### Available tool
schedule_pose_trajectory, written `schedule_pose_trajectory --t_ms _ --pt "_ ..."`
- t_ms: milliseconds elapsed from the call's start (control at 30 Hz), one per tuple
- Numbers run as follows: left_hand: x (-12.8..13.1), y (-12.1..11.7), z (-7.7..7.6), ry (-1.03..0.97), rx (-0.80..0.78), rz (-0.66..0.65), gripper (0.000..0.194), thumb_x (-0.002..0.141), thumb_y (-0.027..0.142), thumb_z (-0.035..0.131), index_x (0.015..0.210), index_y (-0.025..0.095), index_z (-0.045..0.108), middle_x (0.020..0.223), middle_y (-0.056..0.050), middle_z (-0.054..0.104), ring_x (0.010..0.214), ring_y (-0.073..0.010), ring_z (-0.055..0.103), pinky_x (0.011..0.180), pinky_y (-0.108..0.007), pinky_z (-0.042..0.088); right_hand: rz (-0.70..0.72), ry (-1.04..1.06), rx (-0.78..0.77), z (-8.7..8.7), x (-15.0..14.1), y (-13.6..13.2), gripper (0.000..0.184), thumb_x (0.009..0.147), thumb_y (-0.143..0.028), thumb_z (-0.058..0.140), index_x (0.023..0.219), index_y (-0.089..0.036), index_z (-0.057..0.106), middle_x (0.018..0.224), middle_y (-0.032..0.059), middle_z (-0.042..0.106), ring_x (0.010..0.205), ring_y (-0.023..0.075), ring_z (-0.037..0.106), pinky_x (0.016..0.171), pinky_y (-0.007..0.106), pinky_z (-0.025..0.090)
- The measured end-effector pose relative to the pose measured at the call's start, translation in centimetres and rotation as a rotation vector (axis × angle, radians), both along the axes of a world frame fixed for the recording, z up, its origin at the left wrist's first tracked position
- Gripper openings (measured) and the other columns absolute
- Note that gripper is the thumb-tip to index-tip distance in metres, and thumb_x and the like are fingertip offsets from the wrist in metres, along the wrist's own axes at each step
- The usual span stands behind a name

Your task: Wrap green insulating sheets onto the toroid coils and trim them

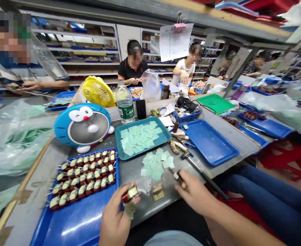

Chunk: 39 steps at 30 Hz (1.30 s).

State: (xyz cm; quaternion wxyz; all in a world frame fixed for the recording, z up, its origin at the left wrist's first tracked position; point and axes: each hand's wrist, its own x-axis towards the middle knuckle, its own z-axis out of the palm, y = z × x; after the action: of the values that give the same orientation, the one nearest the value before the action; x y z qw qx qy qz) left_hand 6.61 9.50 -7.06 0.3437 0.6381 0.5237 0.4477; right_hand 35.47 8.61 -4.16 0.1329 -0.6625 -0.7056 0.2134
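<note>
Left hand (114, 218) curls closed on a small taped coil (131, 194) at the front edge of the tabletop (150, 208); right hand (195, 194) pinches a second coil (179, 179), with pale green paper squares (155, 167) between the hands and a blue tray of coils (70, 229) just left.

The person is wearing a pale grey-blue garment (173, 239), which is showing only as a rounded fabric edge along the lower border of the head view. Blue denim jeans (265, 191) are covering the legs at the right of the view. The left hand (115, 215) is carrying a beige wrap (129, 211) around one finger; its material, tape or fabric, is too small to tell. The right hand (195, 193) and its forearm are showing bare skin.
</note>
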Motion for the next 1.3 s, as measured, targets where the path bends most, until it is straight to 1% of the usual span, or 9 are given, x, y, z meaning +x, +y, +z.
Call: schedule_pose_trajectory --t_ms 67,133,200,267,367,767,1000,1133,1300 --pt "0.3 -0.2 0.2 -0.194 -0.238 -0.008 0.041 0.089 0.048 0.070 0.121 0.022 0.067 0.104 -0.007 0.075 0.092 -0.0230 0.070 0.085 -0.030 0.053 -0.076 -0.057 0.009 -1.9 1.9 2.3 0.014 0.093 -0.024 0.058 0.083 -0.022 0.047 0.073 -0.0016 0.056 0.068 0.0174 0.057 0.062 0.027 0.040" --pt "1.2 -0.6 0.9 -0.414 -0.407 -0.022 0.046 0.090 0.055 0.066 0.119 0.019 0.068 0.096 -0.007 0.074 0.082 -0.0195 0.066 0.081 -0.029 0.051 -0.082 -0.088 0.031 -3.7 2.6 4.6 0.010 0.093 -0.024 0.057 0.086 -0.021 0.050 0.082 0.0020 0.060 0.075 0.0193 0.060 0.066 0.029 0.041" --pt "2.3 -1.0 1.7 -0.618 -0.516 -0.021 0.050 0.090 0.059 0.064 0.117 0.017 0.068 0.090 -0.006 0.071 0.075 -0.0159 0.060 0.076 -0.027 0.049 -0.047 -0.107 0.056 -5.0 2.3 6.6 0.006 0.092 -0.023 0.058 0.095 -0.020 0.054 0.098 0.0064 0.062 0.088 0.0218 0.061 0.075 0.031 0.042" --pt "3.2 -1.3 2.5 -0.769 -0.600 -0.024 0.051 0.089 0.059 0.065 0.116 0.015 0.070 0.086 -0.006 0.069 0.072 -0.0145 0.057 0.074 -0.026 0.047 0.003 -0.124 0.068 -5.8 1.7 8.0 0.013 0.090 -0.021 0.062 0.101 -0.019 0.057 0.107 0.0094 0.061 0.097 0.0247 0.061 0.082 0.032 0.042" --pt "3.8 -1.6 3.0 -0.902 -0.650 -0.042 0.048 0.089 0.057 0.067 0.113 0.015 0.071 0.083 -0.007 0.068 0.071 -0.0140 0.056 0.074 -0.028 0.046 0.061 -0.153 0.065 -6.3 1.5 9.0 0.010 0.088 -0.022 0.065 0.095 -0.018 0.059 0.102 0.0104 0.061 0.098 0.0272 0.061 0.082 0.034 0.042" --pt "4.3 -1.8 2.1 -0.942 -0.632 0.025 0.042 0.091 0.050 0.069 0.111 0.014 0.069 0.085 -0.008 0.069 0.074 -0.0143 0.057 0.076 -0.030 0.046 0.198 -0.207 0.076 -5.8 3.4 10.9 0.014 0.090 -0.026 0.067 0.097 -0.016 0.060 0.103 0.0072 0.062 0.095 0.0223 0.064 0.082 0.031 0.044" --pt "4.5 -1.7 2.2 -0.957 -0.592 0.042 0.043 0.093 0.050 0.066 0.115 0.013 0.067 0.085 -0.007 0.068 0.072 -0.0134 0.056 0.076 -0.029 0.045 0.263 -0.238 0.084 -5.9 3.8 11.4 0.010 0.096 -0.023 0.057 0.099 -0.015 0.061 0.095 0.0056 0.065 0.087 0.0199 0.062 0.081 0.034 0.046" --pt "4.4 -1.6 2.3 -0.941 -0.598 0.025 0.043 0.094 0.050 0.065 0.115 0.013 0.067 0.087 -0.007 0.068 0.075 -0.0135 0.057 0.075 -0.028 0.046 0.213 -0.225 0.099 -5.7 3.6 12.0 0.012 0.096 -0.026 0.056 0.093 -0.016 0.061 0.085 0.0023 0.064 0.075 0.0176 0.059 0.075 0.033 0.045" --pt "5.0 -1.6 2.4 -0.936 -0.635 -0.017 0.042 0.094 0.052 0.063 0.116 0.016 0.065 0.101 -0.011 0.069 0.079 -0.0166 0.064 0.074 -0.031 0.051 0.017 -0.112 0.170 -5.1 3.7 11.5 0.014 0.094 -0.028 0.049 0.088 -0.018 0.057 0.088 0.0098 0.066 0.080 0.0238 0.061 0.070 0.033 0.039"
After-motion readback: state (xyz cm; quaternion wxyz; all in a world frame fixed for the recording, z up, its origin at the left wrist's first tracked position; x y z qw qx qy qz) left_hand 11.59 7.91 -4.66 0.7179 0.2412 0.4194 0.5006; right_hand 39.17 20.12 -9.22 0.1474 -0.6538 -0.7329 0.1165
